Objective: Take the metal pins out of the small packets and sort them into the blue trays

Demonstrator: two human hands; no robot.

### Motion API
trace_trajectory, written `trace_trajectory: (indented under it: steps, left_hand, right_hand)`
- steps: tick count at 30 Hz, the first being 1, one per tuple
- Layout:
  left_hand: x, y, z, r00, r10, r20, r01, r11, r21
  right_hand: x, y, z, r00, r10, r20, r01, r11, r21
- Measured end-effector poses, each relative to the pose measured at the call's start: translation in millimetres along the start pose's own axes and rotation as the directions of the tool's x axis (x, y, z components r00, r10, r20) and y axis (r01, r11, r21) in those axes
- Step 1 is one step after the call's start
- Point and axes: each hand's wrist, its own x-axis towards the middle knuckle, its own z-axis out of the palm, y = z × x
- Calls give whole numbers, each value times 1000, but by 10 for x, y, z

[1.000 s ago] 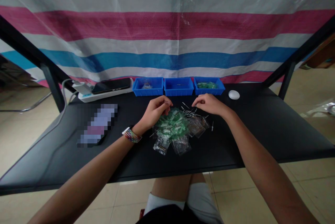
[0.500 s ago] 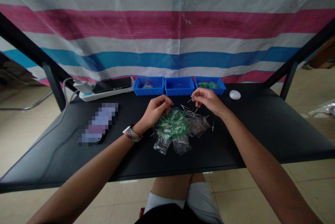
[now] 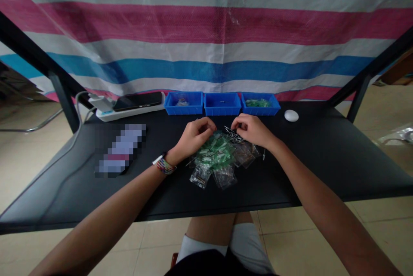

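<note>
My left hand (image 3: 197, 136) is closed, thumb against curled fingers, at the left edge of a heap of small green plastic packets (image 3: 214, 151). Whatever it may pinch is too small to make out. To the right, my right hand (image 3: 253, 130) has its fingers bent together over a loose pile of thin silvery metal pins (image 3: 235, 136). Its fingertips touch or nearly touch the pins, and I cannot tell whether one is between them. Clear packets (image 3: 224, 177) with small metal pieces lie in front of the green ones. A single pin (image 3: 263, 154) lies apart, beside my right wrist.
Behind the hands stand a blue bin (image 3: 183, 109) with clear packets, a middle bin (image 3: 222, 108) with a pin, and a right bin (image 3: 260, 108) with green packets. A white oval object (image 3: 291, 115), a power strip (image 3: 129, 114) with a phone (image 3: 138, 101), and a blurred-out device (image 3: 122, 149) surround them.
My right hand has dropped slightly and left to the pin pile; the pin that stuck out of its fingers no longer shows. My left hand has shifted slightly right. The view tilted a little.
</note>
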Motion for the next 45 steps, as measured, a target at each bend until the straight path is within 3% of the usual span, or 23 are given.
trace_trajectory:
  steps: [7, 24, 29, 34, 40, 45]
  left_hand:
    - [-7, -15, 6, 1000, 12, 21, -12, 1000, 2]
    - [-3, -88, -1, 1000, -9, 21, 9, 1000, -10]
    - [2, -65, 4, 1000, -15, 24, 15, 1000, -7]
    - [2, -29, 2, 999, -40, 24, 41, 998, -36]
    - [11, 12, -67, 997, -78, 20, 79, 992, -94]
    - [4, 79, -86, 994, -66, 91, 77, 989, -126]
  right_hand:
    - [-28, 22, -100, 989, -46, 140, 56, 996, -66]
    - [-41, -12, -171, 974, -35, 223, 58, 993, -98]
    - [-47, 14, -252, 985, -13, 175, 20, 999, -36]
    - [-46, -10, -275, 999, 23, 30, -26, 993, 115]
    - [-50, -305, -31, 993, 27, -114, 17, 930, 368]
    - [-76, -452, 112, 990, 21, -142, 36, 921, 387]
